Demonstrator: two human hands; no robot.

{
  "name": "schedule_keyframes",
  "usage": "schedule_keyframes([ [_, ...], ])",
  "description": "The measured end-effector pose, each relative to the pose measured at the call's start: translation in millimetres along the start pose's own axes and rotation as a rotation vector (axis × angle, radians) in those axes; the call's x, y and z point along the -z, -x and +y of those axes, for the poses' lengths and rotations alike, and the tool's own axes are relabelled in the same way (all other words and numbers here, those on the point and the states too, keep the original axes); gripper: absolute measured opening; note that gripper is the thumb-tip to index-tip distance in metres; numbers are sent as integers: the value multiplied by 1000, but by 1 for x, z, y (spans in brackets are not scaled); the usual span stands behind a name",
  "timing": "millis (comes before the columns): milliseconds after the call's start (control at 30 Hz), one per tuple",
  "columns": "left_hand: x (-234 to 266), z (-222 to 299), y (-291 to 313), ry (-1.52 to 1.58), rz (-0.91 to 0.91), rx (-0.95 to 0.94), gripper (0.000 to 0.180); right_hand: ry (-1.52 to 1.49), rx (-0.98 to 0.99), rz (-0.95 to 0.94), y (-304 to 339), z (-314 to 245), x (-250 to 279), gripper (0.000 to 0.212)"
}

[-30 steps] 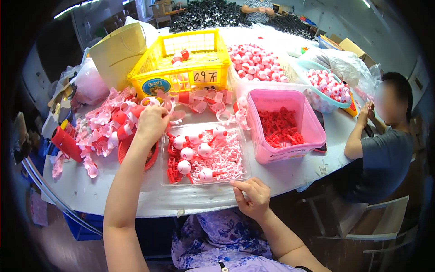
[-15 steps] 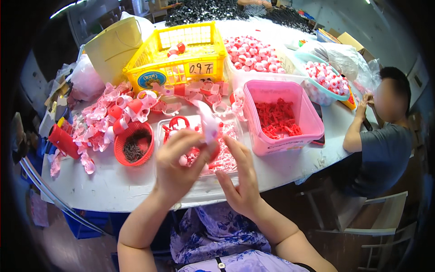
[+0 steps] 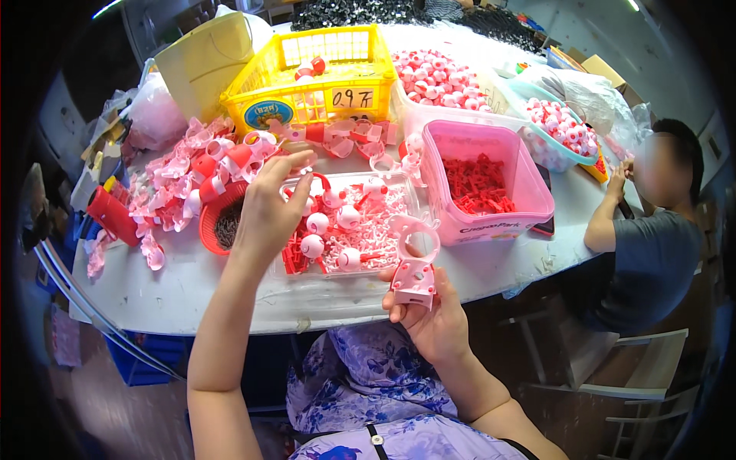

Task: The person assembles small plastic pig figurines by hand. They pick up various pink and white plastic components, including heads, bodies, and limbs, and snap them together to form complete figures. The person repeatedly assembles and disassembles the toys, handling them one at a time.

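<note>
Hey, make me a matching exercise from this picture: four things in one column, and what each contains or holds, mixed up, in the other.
Things:
1. Pink tub
2. Small red basket
3. Clear tray
4. Right hand

Contains or holds:
A. White round pieces among small pale pieces
B. Pink plastic part with a ring
C. Only red pieces
D. Small dark pieces

Pairs: 1-C, 2-D, 3-A, 4-B

White table (image 3: 169, 300), yellow crate (image 3: 307, 90), pink tub (image 3: 483, 230), clear tray (image 3: 412, 195), red basket (image 3: 206, 231), heap of pink plastic parts (image 3: 165, 195)
</note>
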State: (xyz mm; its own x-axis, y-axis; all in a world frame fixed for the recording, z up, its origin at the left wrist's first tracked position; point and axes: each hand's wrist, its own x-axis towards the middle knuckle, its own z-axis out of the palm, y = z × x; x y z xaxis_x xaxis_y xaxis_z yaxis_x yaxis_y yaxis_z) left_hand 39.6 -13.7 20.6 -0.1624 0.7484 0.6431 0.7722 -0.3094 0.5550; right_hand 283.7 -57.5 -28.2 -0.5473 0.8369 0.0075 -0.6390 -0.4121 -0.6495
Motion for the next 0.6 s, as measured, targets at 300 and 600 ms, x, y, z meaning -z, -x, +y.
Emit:
schedule_keyframes([
  [300,-14,-65,-21,460,16,385,19,-10,-43,-31,7,0,2,52],
  [600,-10,-67,-13,952,111,590,13,-58,-87,-92,-3,-1,1,49],
])
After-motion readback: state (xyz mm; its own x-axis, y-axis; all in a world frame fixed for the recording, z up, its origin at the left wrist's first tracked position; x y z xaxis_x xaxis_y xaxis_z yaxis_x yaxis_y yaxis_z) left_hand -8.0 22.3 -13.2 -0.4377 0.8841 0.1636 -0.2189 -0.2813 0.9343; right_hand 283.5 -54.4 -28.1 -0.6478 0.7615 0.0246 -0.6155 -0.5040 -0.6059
